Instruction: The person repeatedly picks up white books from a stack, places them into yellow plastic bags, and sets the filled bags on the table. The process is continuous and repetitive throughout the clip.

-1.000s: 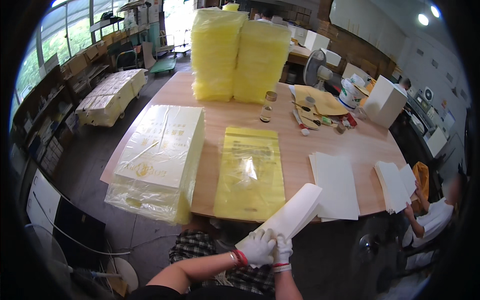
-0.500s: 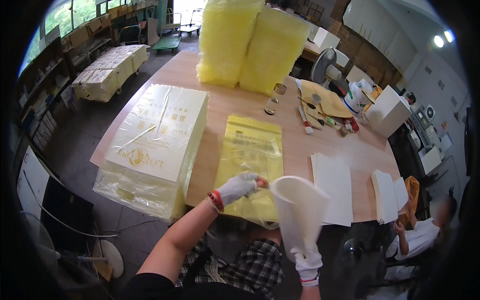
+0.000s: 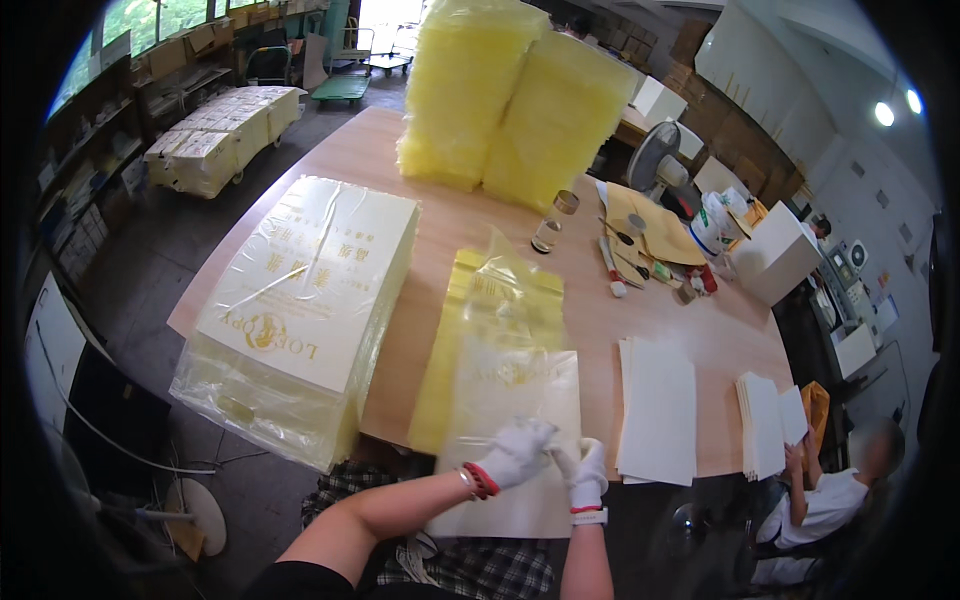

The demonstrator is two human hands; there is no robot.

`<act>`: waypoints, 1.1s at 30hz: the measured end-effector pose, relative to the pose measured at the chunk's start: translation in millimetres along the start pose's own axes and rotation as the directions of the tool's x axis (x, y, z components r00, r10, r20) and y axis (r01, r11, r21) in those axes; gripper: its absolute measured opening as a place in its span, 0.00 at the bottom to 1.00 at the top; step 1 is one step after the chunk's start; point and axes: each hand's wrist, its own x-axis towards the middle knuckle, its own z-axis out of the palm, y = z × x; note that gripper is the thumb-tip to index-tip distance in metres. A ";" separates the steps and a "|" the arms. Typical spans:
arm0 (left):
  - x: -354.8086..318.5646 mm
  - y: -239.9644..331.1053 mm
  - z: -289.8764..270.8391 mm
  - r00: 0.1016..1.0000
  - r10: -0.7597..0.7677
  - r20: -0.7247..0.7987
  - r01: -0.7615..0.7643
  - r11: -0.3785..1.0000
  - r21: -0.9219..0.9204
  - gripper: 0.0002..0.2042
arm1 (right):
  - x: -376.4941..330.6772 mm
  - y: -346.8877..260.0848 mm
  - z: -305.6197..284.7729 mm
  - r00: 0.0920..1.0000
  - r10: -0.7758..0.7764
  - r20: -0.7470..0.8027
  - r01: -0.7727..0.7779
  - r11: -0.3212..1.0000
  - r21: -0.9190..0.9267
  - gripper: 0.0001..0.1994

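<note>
A pack of white paper sheets [image 3: 490, 512] lies at the table's near edge and overhangs toward my lap. Its far part sits inside a clear plastic bag with gold print [image 3: 497, 268], which lies over more yellow bags [image 3: 440, 365]. My left hand [image 3: 520, 450], in a white glove, is above the pack with its fingers closed on what looks like the bag's edge. Close beside it, my gloved right hand [image 3: 583, 472] grips the pack's right edge. The fingertips of both hands nearly meet and are partly hidden.
A stack of wrapped paper packs [image 3: 300, 270] stands at the left; tall yellow bag piles [image 3: 470, 100] rise at the back. White sheets [image 3: 657, 410] lie at the right, beyond them scissors [image 3: 632, 265] and a tape roll [image 3: 565, 203]. A co-worker [image 3: 825, 500] sits at the right.
The paper, curled in my right hand before, now lies flat with its far part in the bag. My left hand has moved right and nearer; my right hand has moved up beside it.
</note>
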 end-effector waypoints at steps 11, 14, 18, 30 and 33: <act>-46.0 -140.1 -51.1 0.897 -0.350 -0.271 0.334 0.937 -0.106 0.14 | 45.8 24.9 50.7 0.976 -0.044 0.214 0.111 0.942 -0.315 0.36; -72.7 -99.5 -70.7 0.847 -0.494 -0.197 0.445 0.861 -0.247 0.11 | 5.9 30.3 39.2 0.949 -0.076 0.306 0.154 0.959 -0.239 0.39; -137.2 -70.5 -77.4 0.893 -0.395 -0.214 0.402 0.916 -0.014 0.10 | -70.6 56.1 29.3 0.890 -0.239 0.389 0.266 0.964 -0.015 0.40; -289.9 20.6 -148.9 0.881 -0.237 0.408 0.342 0.917 -0.204 0.15 | -248.0 98.8 -14.7 0.698 -0.488 0.524 0.369 0.872 0.320 0.28; -241.0 19.3 -141.2 0.965 -0.180 0.193 0.206 0.971 -0.123 0.12 | -231.7 92.4 -5.6 0.628 -0.674 0.389 0.704 0.705 0.085 0.25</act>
